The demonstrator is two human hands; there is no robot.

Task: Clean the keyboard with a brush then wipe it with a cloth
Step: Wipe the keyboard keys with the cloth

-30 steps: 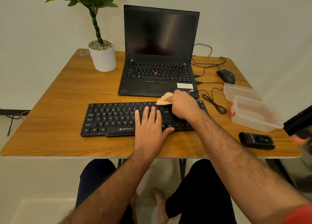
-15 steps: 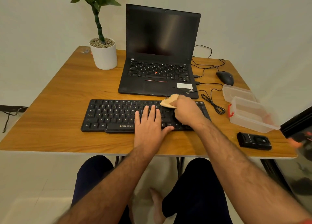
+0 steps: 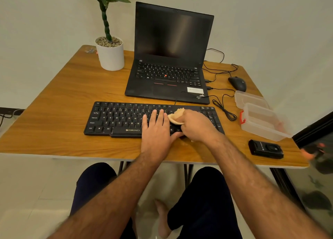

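- The keyboard (image 3: 154,119) lies flat on the wooden counter (image 3: 59,112), close to the near edge, with only a narrow strip of bare wood in front of it.
- To the left of the keyboard the wood runs bare out to the counter's left edge; on the right a coiled cable (image 3: 224,110), two clear plastic boxes and a small black device (image 3: 265,149) stand between the keyboard and the right edge.
- Just behind the keyboard sits the open laptop (image 3: 169,73), its front edge near the keyboard's back row but not touching it.
- The left hand (image 3: 157,128) lies flat on the middle keys, fingers straight and close together, thumb spread to the right along the keyboard's front edge.
- The right hand (image 3: 195,124) rests on the right part of the keyboard, fingers curled round a bunched tan cloth (image 3: 175,117) that pokes out toward the left hand and presses on the keys.
- The cloth lies just beside the left hand's fingers; whether they touch cannot be told.
- Both forearms reach in from the near edge, above the person's knees.
- Count: one keyboard, one cloth, one laptop, one mouse (image 3: 237,83), one potted plant (image 3: 110,54), two plastic boxes, the nearer (image 3: 263,123) and the farther (image 3: 249,99).
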